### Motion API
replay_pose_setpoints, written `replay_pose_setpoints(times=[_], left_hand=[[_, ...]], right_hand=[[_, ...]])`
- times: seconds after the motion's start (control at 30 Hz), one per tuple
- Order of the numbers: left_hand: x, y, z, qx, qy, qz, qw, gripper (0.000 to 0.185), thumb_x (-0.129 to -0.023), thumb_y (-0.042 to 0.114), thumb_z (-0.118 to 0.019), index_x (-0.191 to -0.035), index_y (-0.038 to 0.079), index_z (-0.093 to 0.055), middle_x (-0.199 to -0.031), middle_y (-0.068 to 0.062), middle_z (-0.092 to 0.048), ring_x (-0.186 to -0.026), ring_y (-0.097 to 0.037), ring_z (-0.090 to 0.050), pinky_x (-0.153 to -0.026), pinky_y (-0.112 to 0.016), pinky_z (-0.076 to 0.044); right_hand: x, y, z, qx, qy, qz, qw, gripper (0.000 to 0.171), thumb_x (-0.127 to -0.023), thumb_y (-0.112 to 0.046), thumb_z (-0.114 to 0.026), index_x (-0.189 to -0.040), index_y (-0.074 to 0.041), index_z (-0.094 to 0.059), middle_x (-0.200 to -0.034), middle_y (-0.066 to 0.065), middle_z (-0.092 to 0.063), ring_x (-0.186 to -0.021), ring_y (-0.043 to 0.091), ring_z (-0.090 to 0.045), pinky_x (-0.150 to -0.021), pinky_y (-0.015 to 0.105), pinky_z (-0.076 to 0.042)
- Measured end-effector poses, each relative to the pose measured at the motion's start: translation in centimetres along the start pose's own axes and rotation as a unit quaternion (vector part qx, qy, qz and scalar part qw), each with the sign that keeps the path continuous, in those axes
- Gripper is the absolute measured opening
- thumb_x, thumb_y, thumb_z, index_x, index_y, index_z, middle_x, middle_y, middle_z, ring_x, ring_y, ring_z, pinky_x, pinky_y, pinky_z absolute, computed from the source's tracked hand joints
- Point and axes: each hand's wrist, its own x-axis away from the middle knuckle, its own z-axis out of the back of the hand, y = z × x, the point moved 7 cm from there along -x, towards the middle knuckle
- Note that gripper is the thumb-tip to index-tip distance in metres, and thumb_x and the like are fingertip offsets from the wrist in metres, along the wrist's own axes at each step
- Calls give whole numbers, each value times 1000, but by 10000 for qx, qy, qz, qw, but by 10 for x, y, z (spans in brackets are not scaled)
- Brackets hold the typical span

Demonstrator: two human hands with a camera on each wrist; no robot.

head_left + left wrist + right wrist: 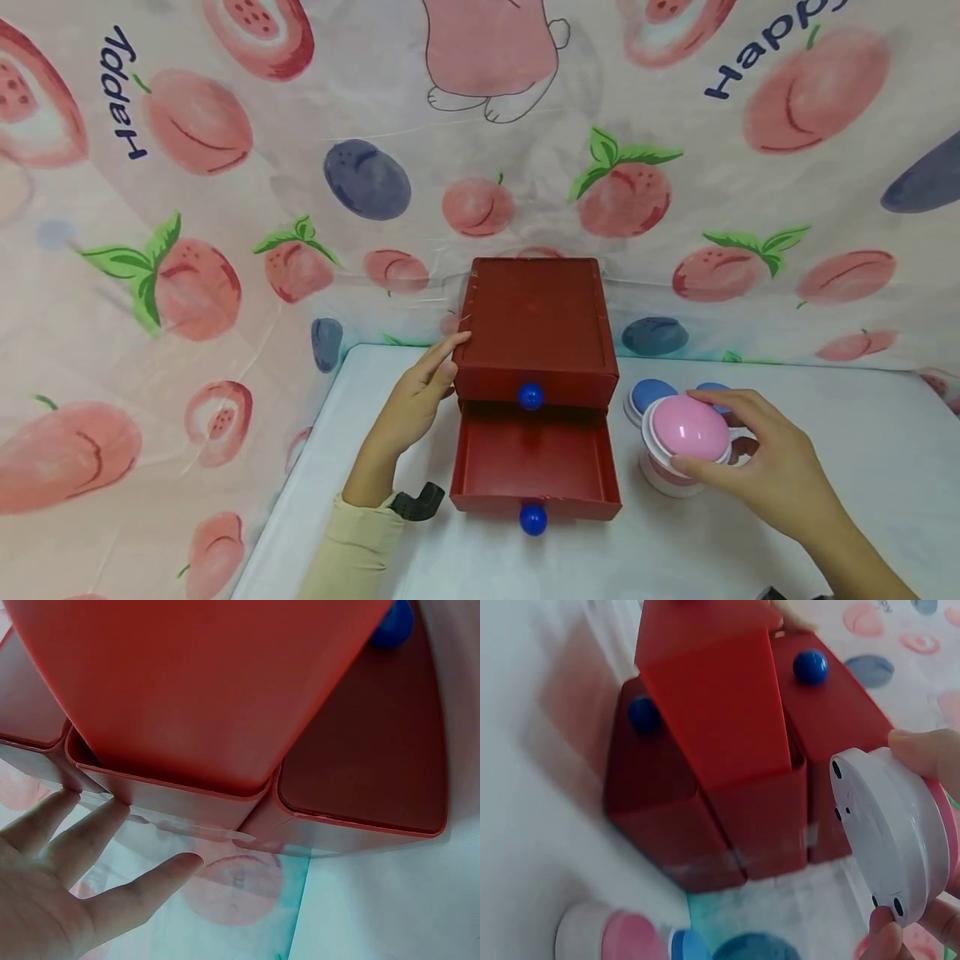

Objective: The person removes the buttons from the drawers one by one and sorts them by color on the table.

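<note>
A red two-drawer box stands at the back of the white table. Its lower drawer is pulled out, and each drawer front carries a blue knob. My left hand lies flat with straight fingers against the box's left side. My right hand grips a round white toy with a pink dome, tilted and lifted just right of the box. In the right wrist view its white underside shows between my fingers, with the box behind it.
A white and pink round piece stands under the held one, and two blue-topped ones sit behind it. A fruit-print cloth walls in the back and left. The table's left edge runs close to my left sleeve.
</note>
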Motion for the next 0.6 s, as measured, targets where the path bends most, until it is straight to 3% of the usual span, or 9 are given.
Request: replay_pose_setpoints(times=[0.17, 0.4, 0.5, 0.6], left_hand=[[-1, -1, 0, -19, 11, -5, 10000, 44, -108, 43, -47, -152, 44, -44, -162, 7, -37, -141, -31, -49, -106, -57, -50], [0, 0, 1, -28, 29, 10, 10000, 44, -108, 43, -46, -152, 44, -44, -163, 7, -36, -141, -31, -49, -105, -58, -49], [0, 0, 0, 6, 13, 11, 10000, 44, -108, 43, -47, -152, 43, -44, -163, 6, -37, -141, -32, -49, -106, -59, -49], [0, 1, 0, 29, 0, -30, 10000, 44, -108, 43, -46, -152, 41, -45, -162, 6, -37, -141, -30, -49, -106, -57, -49]], right_hand=[[2, 21, 11, -43, 118, -211, 9997, 72, -71, -32, -96, -135, -28, -62, -123, -18, -53, -98, -7, -52, -68, 9, -50], [8, 51, 19, 211, 211, -548, 9981, 73, -72, -39, -94, -136, -27, -62, -120, -21, -51, -95, -15, -49, -67, 7, -48], [11, 68, 20, 343, 193, -731, 9965, 76, -71, -42, -94, -137, -23, -62, -124, -10, -54, -93, -15, -49, -65, 6, -47], [12, 85, 18, 500, 10, -1068, 9930, 83, -72, -47, -92, -141, -16, -58, -132, 11, -54, -106, 8, -58, -62, 7, -45]])
